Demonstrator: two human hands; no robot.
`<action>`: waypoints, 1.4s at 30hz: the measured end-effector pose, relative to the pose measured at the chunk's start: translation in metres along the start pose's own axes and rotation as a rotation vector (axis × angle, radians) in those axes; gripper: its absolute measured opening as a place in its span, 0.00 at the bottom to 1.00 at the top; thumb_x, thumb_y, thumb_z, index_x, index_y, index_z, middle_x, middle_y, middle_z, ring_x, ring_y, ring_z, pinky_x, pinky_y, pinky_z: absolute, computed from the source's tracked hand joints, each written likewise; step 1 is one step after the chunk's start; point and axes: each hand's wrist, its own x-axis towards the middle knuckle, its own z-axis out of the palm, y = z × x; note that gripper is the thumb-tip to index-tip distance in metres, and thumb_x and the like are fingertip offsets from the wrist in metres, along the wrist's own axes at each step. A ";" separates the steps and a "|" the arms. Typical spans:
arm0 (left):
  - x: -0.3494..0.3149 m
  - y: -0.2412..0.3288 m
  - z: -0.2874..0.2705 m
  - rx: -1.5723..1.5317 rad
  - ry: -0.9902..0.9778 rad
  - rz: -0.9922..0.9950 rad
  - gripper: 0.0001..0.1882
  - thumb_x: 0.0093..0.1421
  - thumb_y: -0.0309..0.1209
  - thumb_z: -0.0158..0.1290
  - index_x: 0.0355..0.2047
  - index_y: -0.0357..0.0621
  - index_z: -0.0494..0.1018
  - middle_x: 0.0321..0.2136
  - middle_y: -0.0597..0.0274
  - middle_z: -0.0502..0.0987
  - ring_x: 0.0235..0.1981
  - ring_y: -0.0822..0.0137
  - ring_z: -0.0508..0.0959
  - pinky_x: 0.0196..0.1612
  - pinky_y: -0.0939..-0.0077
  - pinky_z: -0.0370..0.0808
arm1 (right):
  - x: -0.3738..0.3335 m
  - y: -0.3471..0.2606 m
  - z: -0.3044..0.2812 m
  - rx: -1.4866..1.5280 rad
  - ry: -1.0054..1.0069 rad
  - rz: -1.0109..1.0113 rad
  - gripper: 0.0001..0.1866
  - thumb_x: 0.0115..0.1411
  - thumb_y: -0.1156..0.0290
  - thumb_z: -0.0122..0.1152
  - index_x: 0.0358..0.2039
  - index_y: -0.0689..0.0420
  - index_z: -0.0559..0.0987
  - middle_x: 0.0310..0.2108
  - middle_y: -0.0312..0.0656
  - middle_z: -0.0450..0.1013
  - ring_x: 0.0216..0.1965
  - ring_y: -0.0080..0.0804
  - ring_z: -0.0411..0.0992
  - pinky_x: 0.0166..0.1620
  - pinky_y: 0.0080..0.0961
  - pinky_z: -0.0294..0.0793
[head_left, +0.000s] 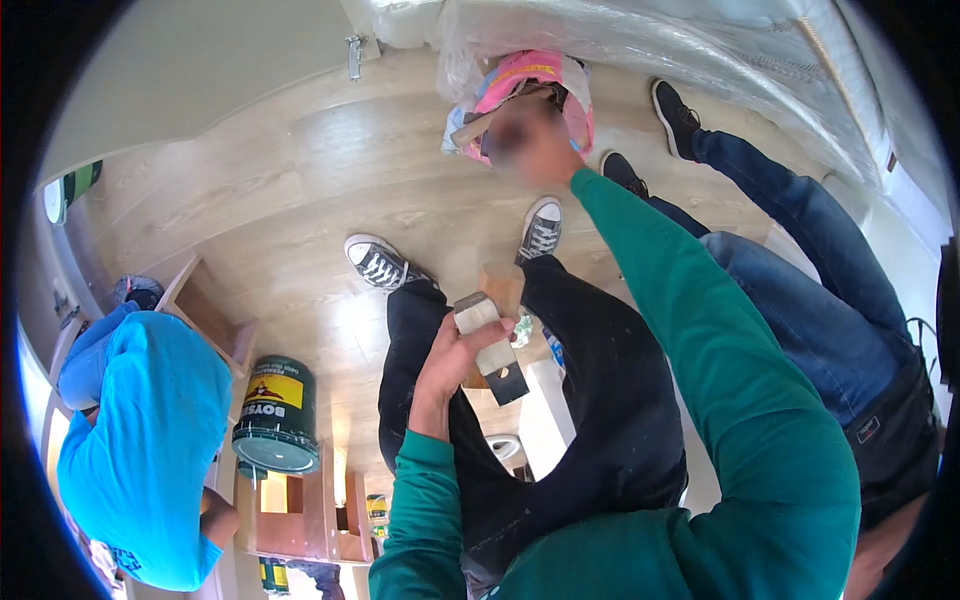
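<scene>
My left hand (pixel 447 360) is closed around a pale rectangular block (pixel 494 355) with a dark end, held between my knees. A brown wooden piece (pixel 501 285) shows just beyond the block; I cannot tell whether they touch. My right arm stretches far forward, and my right hand (pixel 545 150) is at the mouth of a pink and white bag (pixel 535 68) on the floor. That hand's fingers are blurred, so any grip is hidden. A flat strip of wood (pixel 470 130) sticks out at the bag's left side.
At left, a person in a blue shirt (pixel 150 440) bends down near a dark green bucket (pixel 275 415) and wooden box frames (pixel 295 515). Another person's jeans-clad legs (pixel 790 270) extend along the right. Clear plastic sheeting (pixel 640 45) covers something large at the far side.
</scene>
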 end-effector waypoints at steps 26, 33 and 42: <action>0.006 0.012 0.010 0.030 -0.125 -0.013 0.19 0.59 0.29 0.64 0.50 0.33 0.79 0.40 0.55 0.86 0.40 0.63 0.85 0.48 0.66 0.81 | 0.137 -0.043 0.044 0.999 0.205 0.386 0.12 0.64 0.60 0.67 0.45 0.49 0.83 0.35 0.35 0.80 0.37 0.36 0.78 0.40 0.44 0.76; -0.009 0.008 -0.007 -0.002 -0.071 -0.035 0.18 0.59 0.29 0.66 0.49 0.34 0.80 0.41 0.56 0.86 0.39 0.66 0.85 0.46 0.69 0.80 | 0.095 -0.112 0.013 1.377 -0.136 0.516 0.18 0.68 0.59 0.62 0.54 0.55 0.77 0.49 0.40 0.76 0.52 0.36 0.73 0.56 0.42 0.72; 0.003 -0.003 -0.002 0.077 -0.077 -0.075 0.20 0.60 0.28 0.63 0.52 0.34 0.77 0.41 0.54 0.86 0.38 0.62 0.85 0.45 0.64 0.82 | 0.012 -0.155 0.047 0.401 0.569 0.481 0.41 0.51 0.64 0.71 0.64 0.64 0.67 0.62 0.60 0.60 0.65 0.63 0.59 0.66 0.59 0.62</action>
